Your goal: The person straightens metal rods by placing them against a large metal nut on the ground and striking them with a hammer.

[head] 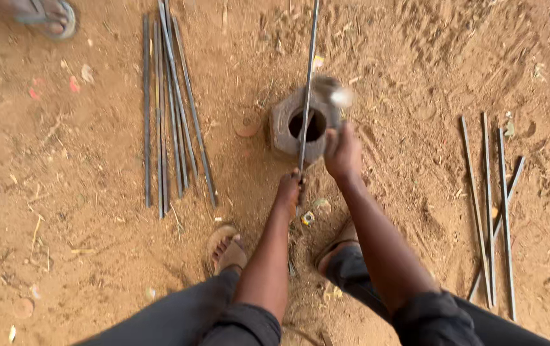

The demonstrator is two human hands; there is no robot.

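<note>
Nearest the camera, the person's dark trousers (179,317) fill the bottom edge, with dark sleeves pushed up at the elbows. Just beyond, two sandalled feet rest on the reddish dirt ground (63,211): the left foot (227,250) with toes showing, the right foot (339,240) partly hidden behind the right forearm.

Both arms reach forward over the ground. The left hand (288,189) has its grip closed around the lower end of a long thin steel rod (307,96), holding it just short of the feet. The rod runs up and away from that hand, passes over the hollow of a hexagonal metal block (284,122) and leaves the top edge of the view. The right hand (342,154) sits just beside the rod, on the block's near right edge, its grip clenched around the handle of a hammer (333,93); the blurred hammer head hangs over the block's far right rim. Whether the hammer head touches the rod or the block cannot be told through the blur.

The block lies flat on the dirt with a dark round hole in its middle. Left of it, near but apart, a bundle of dark rods (169,109) lies roughly side by side. Well off to the right lies a smaller group of rods (493,211), some crossing one another at their near ends.

Farthest away, in the top left corner, another person's sandalled foot (47,16) stands on the dirt.
</note>
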